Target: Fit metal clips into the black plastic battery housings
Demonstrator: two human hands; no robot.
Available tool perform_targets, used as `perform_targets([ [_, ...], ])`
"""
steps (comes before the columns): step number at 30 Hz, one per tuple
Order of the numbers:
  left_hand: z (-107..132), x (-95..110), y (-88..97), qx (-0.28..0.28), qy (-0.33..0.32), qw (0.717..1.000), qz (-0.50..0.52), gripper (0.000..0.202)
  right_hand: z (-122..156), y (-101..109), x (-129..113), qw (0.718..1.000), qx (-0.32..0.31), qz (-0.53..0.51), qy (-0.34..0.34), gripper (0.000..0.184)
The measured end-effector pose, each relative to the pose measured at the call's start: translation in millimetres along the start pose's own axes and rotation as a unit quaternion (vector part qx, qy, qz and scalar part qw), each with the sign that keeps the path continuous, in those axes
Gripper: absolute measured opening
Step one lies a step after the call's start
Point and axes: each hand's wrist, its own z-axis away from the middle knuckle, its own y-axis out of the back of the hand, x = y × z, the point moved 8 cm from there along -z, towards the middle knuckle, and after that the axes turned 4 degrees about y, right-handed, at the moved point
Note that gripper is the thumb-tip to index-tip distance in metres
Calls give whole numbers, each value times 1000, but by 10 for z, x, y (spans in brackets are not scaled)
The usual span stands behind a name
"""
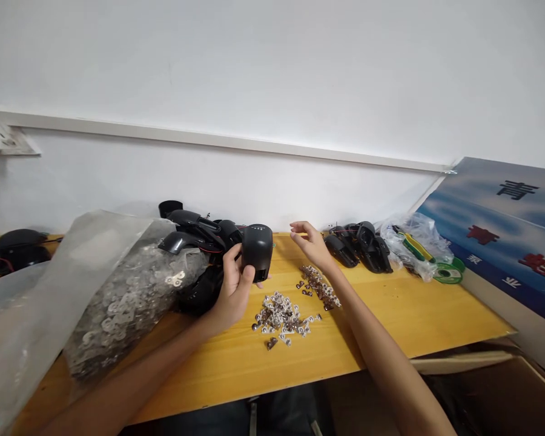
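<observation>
Black housing (257, 249) in L hand (234, 289), long axis approx. vert., opening (263, 274) down.

Part of the left hand (236, 287) is hidden from us behind the black casing (257, 251), whose pale markings (257, 229) are too small to read. We lose the wall socket (9, 142) past the left edge, the blue signboard (504, 209) past the right. The cloudy bag (104, 242) veils its contents (118, 309), perhaps metal tabs; both forearms (163, 366) run out of our view.

you face a white wall (272, 72) crossed by a pale strip (272, 146), above your yellow table (427, 309); a blue board (495, 206) stands at right.
</observation>
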Motion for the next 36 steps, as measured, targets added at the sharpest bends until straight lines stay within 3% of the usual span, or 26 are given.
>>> perform_targets([
  [5, 2, -88, -52, 4, 114, 993, 34, 63, 381, 97, -182, 968, -227, 100, 22, 16],
  [9, 4, -288, -63, -7, 211, 972, 103, 60, 701, 86, -183, 937, -295, 185, 27, 11],
  [16, -55, -462, -18, -7, 234, 962, 141, 57, 817, 85, -215, 937, -266, 225, 23, 9],
  [21, -39, -519, -91, -58, 245, 960, 123, 64, 731, 118, -294, 969, -193, 153, 11, 8],
  [24, -40, -544, -67, -55, 237, 961, 128, 74, 607, -42, -324, 985, -169, 18, -23, 5],
  [28, -35, -606, -6, -37, 239, 960, 141, 79, 446, -427, -299, 970, -159, -169, -68, 18],
  [32, -35, -639, -6, -30, 245, 958, 145, 82, 478, -712, -155, 953, -165, -222, -127, 23],
  [36, -58, -621, -29, -32, 225, 964, 137, 84, 605, -754, -59, 947, -151, -229, -167, 21],
])
